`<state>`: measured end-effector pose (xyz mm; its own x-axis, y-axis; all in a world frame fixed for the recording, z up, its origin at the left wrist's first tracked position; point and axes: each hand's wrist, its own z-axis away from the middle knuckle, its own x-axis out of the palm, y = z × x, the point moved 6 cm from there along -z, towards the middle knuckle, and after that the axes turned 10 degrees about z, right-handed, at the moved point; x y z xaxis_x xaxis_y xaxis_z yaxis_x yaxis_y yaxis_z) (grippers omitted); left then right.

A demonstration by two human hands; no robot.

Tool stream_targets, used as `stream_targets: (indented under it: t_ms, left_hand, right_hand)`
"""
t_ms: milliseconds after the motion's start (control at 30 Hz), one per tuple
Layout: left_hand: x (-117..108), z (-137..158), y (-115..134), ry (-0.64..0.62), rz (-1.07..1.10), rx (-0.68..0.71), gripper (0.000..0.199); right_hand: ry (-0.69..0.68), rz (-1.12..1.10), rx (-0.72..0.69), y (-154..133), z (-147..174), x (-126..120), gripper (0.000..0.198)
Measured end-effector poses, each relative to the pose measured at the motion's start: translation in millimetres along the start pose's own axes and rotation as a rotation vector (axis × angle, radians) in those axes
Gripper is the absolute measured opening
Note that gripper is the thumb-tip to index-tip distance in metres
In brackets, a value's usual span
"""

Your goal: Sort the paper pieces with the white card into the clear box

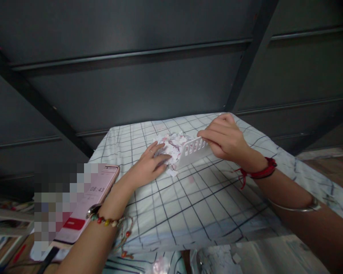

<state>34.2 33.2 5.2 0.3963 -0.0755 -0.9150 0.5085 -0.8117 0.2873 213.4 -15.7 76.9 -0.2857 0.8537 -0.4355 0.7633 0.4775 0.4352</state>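
A heap of torn paper scraps point(173, 146), mostly white with some pink and grey bits, lies on the checked cloth. Resting against the heap's left side is my left hand point(153, 161), its fingers spread over the edge scraps. My right hand point(224, 139) pinches the upper right edge of a white slotted plastic piece point(193, 153), which stands on its long edge against the heap's right side. Whether this piece is a loose panel or the side of a basket I cannot tell. One scrap point(172, 172) sits at its near left corner.
The white cloth with dark grid lines point(177, 205) covers the table. Dark panels point(137, 83) rise behind it. A pink phone point(95, 194) stands at the left, partly blurred out. Below the front edge is a clear plastic bag point(214, 258) with paper bits.
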Motion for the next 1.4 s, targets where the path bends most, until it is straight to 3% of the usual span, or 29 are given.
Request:
stream_targets:
  t_ms: [167,700,1167,1400]
  left_hand:
    - [0,0,-1,0.004,0.011,0.005,0.026]
    - [1,0,-3,-0.007,0.027,-0.020,0.028]
    - [-1,0,-1,0.019,0.010,0.003,0.025]
    - [-4,-1,1,0.015,0.019,-0.006,0.026]
  right_hand:
    - [-0.031,0.063,0.012,0,3,8,0.022]
    - [0.043,0.051,0.012,6,2,-3,0.018]
    - [-0.056,0.054,0.006,7,3,4,0.020]
    - [-0.033,0.033,0.038,8,4,5,0.020]
